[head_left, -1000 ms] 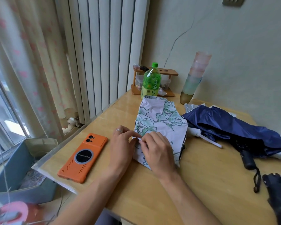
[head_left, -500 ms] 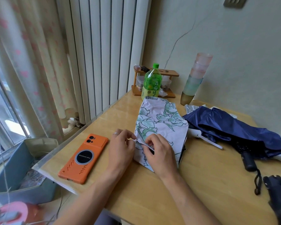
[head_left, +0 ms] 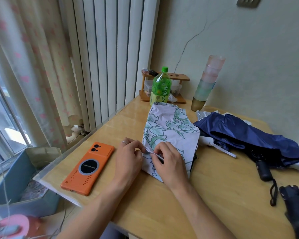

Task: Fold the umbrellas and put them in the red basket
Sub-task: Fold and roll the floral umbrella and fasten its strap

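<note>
Tabletop (head_left: pixel 214 187) unchanged; left hand (head_left: pixel 128 161), right hand (head_left: pixel 171 164) still pinch umbrella strap (head_left: pixel 154 153)

navy umbrella (head_left: pixel 248 135) and a dark bundle (head_left: pixel 297 213), perhaps another umbrella, partly beyond the right edge

The middle umbrella (head_left: pixel 171 128) lies on the table (head_left: pixel 214 195), and 2 hands pinch its near end: the left hand (head_left: pixel 128 161) at its left edge, the right hand (head_left: pixel 171 166) on top. Left of this umbrella lies a phone (head_left: pixel 88 168). Behind it stands a bottle (head_left: pixel 160 87) before a rack (head_left: pixel 179 78), to its right lies the side umbrella (head_left: pixel 248 133), and behind-right stands a stack of cups (head_left: pixel 207 83).
</note>
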